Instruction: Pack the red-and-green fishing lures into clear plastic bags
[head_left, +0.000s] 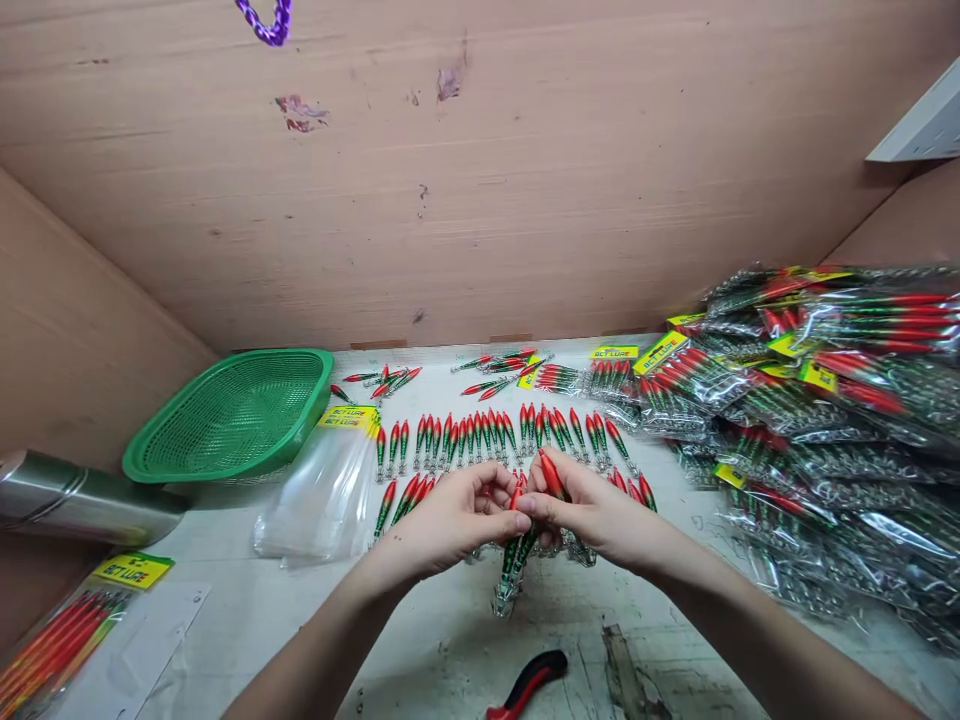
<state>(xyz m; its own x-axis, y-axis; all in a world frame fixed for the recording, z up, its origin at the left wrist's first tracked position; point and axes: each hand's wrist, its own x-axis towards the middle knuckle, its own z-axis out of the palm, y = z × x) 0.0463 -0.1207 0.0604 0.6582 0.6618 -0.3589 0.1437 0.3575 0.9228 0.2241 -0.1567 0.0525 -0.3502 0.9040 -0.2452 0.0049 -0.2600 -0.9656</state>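
In the head view, a few red-and-green lures (512,563) are held between the two hands near the centre, hook ends hanging towards 6 to 7 o'clock. The lures are judged light, stiff and rather smooth, so some slipping in the fingertips is likely; the spiky hook ends would be prone to tangling. A hold is best taken on the red end or upper body, clear of the hooks. The left hand (466,512) is brought in from 8 o'clock, wrist bent inward, its thumb and fingers closed in a pinch on a red end. The right hand (589,508) is brought in from 4 o'clock, its fingers curled around another lure whose red end is pointed towards 11 o'clock; its lower fingers are hidden. The thumbs are nearly met. Rows of lures (471,440) are laid out at 12 o'clock, and pliers (529,688) at 6 o'clock.
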